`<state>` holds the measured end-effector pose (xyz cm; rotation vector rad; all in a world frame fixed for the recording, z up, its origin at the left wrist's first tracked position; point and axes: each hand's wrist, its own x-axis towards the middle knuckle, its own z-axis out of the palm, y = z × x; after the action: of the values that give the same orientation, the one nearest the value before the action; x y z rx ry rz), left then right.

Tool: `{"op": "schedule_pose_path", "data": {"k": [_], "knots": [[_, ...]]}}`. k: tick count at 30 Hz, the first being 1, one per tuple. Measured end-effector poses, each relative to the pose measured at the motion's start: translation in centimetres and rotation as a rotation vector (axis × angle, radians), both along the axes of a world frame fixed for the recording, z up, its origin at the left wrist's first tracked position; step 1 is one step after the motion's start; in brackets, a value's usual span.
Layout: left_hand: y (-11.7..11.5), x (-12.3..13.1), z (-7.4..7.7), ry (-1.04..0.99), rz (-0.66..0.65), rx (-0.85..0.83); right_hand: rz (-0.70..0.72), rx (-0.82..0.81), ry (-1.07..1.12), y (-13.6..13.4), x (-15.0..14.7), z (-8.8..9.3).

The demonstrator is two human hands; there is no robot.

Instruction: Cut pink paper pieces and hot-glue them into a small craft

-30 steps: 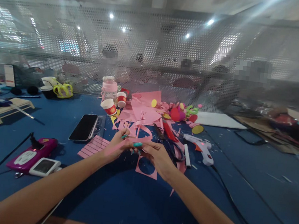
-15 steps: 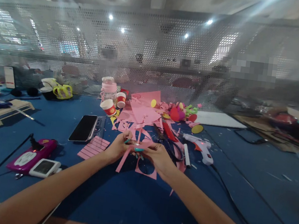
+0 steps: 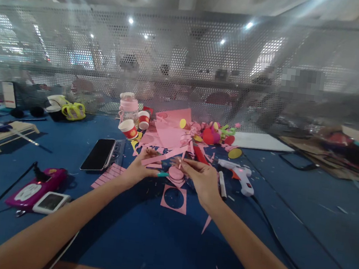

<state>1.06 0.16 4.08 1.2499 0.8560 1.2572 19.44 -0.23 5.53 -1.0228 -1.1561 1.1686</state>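
Note:
My right hand (image 3: 205, 182) pinches a thin pink stem (image 3: 181, 161), held upright over a stack of pink paper discs (image 3: 176, 175). A long pink paper strip (image 3: 160, 156) slants from near the stem across the fingers of my left hand (image 3: 139, 168). That hand's teal-nailed thumb is stretched out, apart from its fingers. Whether the strip is joined to the stem I cannot tell. Below the hands lies a pink paper square with a round hole (image 3: 174, 199). Left of them is a lined pink sheet (image 3: 108, 176).
A white glue gun (image 3: 240, 174) with a cable lies right, beside a white stick (image 3: 222, 185). Left are a phone (image 3: 98, 155) and a purple power box (image 3: 37, 189). Paper cups (image 3: 128, 128), a bottle (image 3: 129, 108) and coloured craft pieces (image 3: 210, 135) stand behind.
The hands have moved apart. The strip, which hung down below them, has swung up across the left fingers. The stem has shifted right and up with my right hand, uncovering the discs.

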Motion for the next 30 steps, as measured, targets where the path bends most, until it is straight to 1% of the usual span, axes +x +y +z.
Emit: {"op": "schedule_pose_path", "data": {"k": [2, 4, 7, 9, 10, 13, 15, 16, 18, 20, 22, 24, 27, 29, 30], "knots": [[0.2, -0.1, 0.0, 0.010, 0.123, 0.135, 0.014, -0.005, 0.027, 0.0, 0.1, 0.1], [0.1, -0.4, 0.1, 0.066, 0.292, 0.298, 0.040, -0.030, 0.055, -0.1, -0.1, 0.2], [-0.7, -0.9, 0.4, 0.308, 0.575, 0.588, 0.084, -0.068, 0.108, -0.3, -0.6, 0.2], [-1.6, -1.2, 0.7, 0.518, 0.718, 0.804, 0.092, -0.079, 0.122, -0.4, -0.8, 0.1], [-2.1, -1.3, 0.8, 0.599, 0.739, 0.885, 0.091, -0.082, 0.123, -0.4, -0.9, 0.0], [-3.3, -1.4, 1.0, 0.773, 0.723, 1.088, 0.069, -0.080, 0.139, -0.2, -0.9, -0.3], [-3.6, -1.2, 1.0, 0.844, 0.720, 1.181, 0.051, -0.076, 0.161, -0.1, -0.9, -0.4], [-3.6, -1.1, 1.0, 0.882, 0.722, 1.201, 0.048, -0.075, 0.163, -0.1, -0.8, -0.4], [-3.4, -0.7, 1.0, 0.965, 0.737, 1.163, 0.049, -0.067, 0.149, -0.1, -0.8, -0.5], [-2.9, -0.4, 0.8, 1.026, 0.769, 1.038, 0.054, -0.051, 0.128, -0.2, -0.8, -0.5], [-2.3, -0.1, 0.6, 1.013, 0.759, 0.906, 0.048, -0.037, 0.110, -0.2, -0.9, -0.5], [-1.8, 0.0, 0.3, 0.920, 0.656, 0.807, 0.049, -0.026, 0.090, -0.3, -1.0, -0.5], [-1.4, 0.3, -0.1, 0.689, 0.481, 0.597, 0.061, -0.036, 0.078, -0.4, -1.3, -0.6], [-1.3, 0.4, -0.2, 0.536, 0.418, 0.433, 0.082, -0.053, 0.083, -0.6, -1.6, -0.6], [-1.3, 0.4, -0.3, 0.479, 0.409, 0.368, 0.090, -0.059, 0.088, -0.8, -1.7, -0.7]]}}
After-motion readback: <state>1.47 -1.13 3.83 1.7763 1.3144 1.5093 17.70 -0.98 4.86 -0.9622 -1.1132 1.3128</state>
